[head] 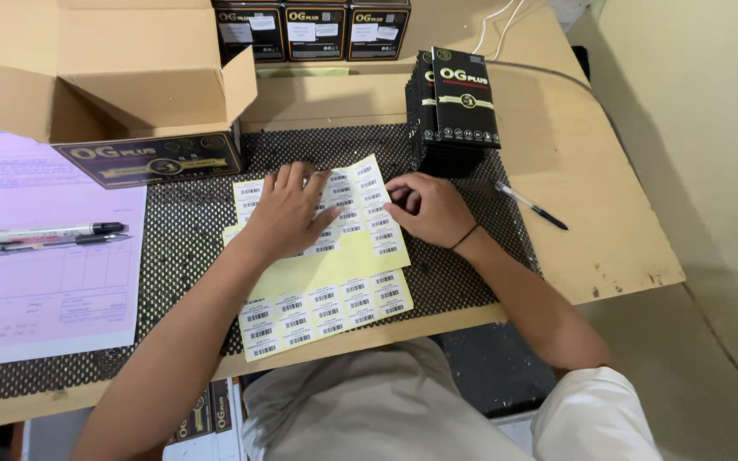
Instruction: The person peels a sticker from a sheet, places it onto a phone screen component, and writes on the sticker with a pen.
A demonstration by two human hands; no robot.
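Head view, middle of the frame: the left hand (288, 213) lies flat, fingers spread, pressing down a yellow sheet of barcode stickers (326, 273) on a black mesh mat (181, 230). Just right of it the right hand (427, 207) curls at the sheet's top edge – fingertips pinched together, whether on a sticker I cannot tell – below a stack of black boxes (454, 107), with a pen (531, 206) to the right

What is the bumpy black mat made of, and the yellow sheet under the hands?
Black mat: probably soft rubbery mesh, since it shows a grid of small holes. Yellow sheet: likely smooth, waxy backing paper carrying white paper stickers.
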